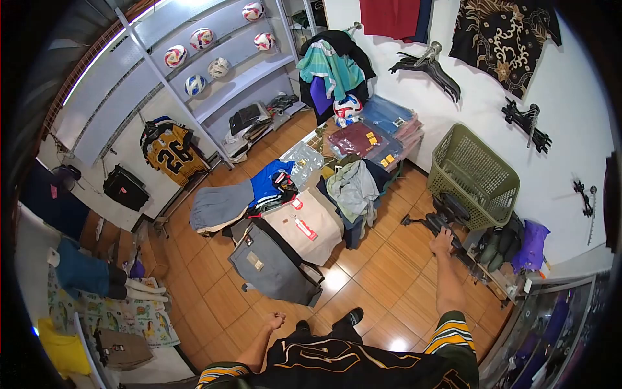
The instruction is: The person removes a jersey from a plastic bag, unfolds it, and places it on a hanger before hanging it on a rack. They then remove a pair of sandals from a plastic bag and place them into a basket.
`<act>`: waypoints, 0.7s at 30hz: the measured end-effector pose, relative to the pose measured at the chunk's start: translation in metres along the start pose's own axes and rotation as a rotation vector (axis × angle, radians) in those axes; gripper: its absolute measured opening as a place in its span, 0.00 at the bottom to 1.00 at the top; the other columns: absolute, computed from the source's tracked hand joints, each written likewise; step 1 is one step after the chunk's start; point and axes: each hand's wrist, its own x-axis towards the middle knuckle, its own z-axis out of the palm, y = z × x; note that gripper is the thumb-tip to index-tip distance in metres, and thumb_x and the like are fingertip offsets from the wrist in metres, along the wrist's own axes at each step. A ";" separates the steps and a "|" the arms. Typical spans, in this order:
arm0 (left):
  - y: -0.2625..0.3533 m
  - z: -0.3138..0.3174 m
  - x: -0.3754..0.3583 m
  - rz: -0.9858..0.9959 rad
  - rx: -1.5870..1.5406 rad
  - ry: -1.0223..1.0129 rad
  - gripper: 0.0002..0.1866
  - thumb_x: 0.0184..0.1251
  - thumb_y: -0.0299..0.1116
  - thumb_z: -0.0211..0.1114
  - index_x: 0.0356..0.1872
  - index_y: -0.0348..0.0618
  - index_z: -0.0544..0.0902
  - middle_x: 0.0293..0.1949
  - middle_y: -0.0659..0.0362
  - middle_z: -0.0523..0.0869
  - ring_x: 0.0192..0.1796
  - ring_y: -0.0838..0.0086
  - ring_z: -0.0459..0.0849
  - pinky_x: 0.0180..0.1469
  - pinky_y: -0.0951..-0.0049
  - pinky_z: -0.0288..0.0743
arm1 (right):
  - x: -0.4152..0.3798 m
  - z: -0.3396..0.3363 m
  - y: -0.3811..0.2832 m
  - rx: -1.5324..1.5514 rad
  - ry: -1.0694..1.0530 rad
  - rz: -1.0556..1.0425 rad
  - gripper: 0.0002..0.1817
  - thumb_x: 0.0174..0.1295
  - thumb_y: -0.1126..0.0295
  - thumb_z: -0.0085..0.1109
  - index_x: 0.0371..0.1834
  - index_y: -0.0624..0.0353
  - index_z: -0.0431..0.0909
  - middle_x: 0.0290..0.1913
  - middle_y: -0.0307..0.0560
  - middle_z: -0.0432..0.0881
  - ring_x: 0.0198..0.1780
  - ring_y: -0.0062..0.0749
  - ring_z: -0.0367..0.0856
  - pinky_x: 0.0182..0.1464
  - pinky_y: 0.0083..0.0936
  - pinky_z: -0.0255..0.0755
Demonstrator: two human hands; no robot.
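Note:
My right hand (442,241) reaches forward on the right, with its fingers curled onto a black object with arms and a round part (452,206). What kind of object this is, I cannot make out. Right behind it stands an olive-green plastic laundry basket (476,172). My left hand (276,320) hangs low over the floor, fingers curled in and nothing visible in them. Nearest to it are grey folded trousers (272,266) with a tag. Beige trousers (304,223) with a red-and-white label lie beyond these.
Light-grey clothing (353,188), packaged maroon garments (355,139) and a blue jersey (269,185) are piled in the middle. Balls (202,39) rest on wall shelves. Dark shoes (502,243) and a purple bag (531,245) sit at right; a glass cabinet (551,330) stands nearer.

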 end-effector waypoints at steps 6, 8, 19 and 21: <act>0.012 0.008 0.010 0.186 0.091 -0.043 0.16 0.71 0.39 0.71 0.46 0.34 0.87 0.34 0.59 0.88 0.33 0.74 0.84 0.38 0.70 0.80 | -0.057 0.027 -0.007 0.040 0.087 0.020 0.29 0.74 0.61 0.59 0.76 0.50 0.63 0.78 0.51 0.60 0.79 0.55 0.57 0.69 0.65 0.67; 0.013 0.008 0.023 0.302 0.124 -0.041 0.17 0.70 0.39 0.73 0.48 0.33 0.87 0.37 0.56 0.90 0.38 0.72 0.86 0.44 0.69 0.82 | -0.075 0.057 -0.001 0.028 0.207 0.038 0.24 0.76 0.53 0.55 0.71 0.47 0.67 0.73 0.48 0.64 0.76 0.53 0.60 0.65 0.69 0.68; 0.053 -0.021 0.064 0.698 0.355 -0.314 0.23 0.70 0.46 0.72 0.57 0.37 0.86 0.42 0.51 0.92 0.47 0.68 0.89 0.55 0.66 0.82 | -0.274 0.147 -0.008 0.165 0.262 0.259 0.23 0.73 0.53 0.61 0.66 0.46 0.72 0.71 0.47 0.68 0.79 0.52 0.58 0.69 0.76 0.61; 0.045 -0.028 0.083 0.734 0.331 -0.406 0.23 0.70 0.45 0.72 0.57 0.37 0.86 0.42 0.51 0.92 0.46 0.68 0.89 0.55 0.66 0.82 | -0.326 0.163 -0.012 0.165 0.255 0.269 0.23 0.74 0.55 0.60 0.68 0.49 0.71 0.72 0.47 0.68 0.81 0.51 0.56 0.70 0.78 0.61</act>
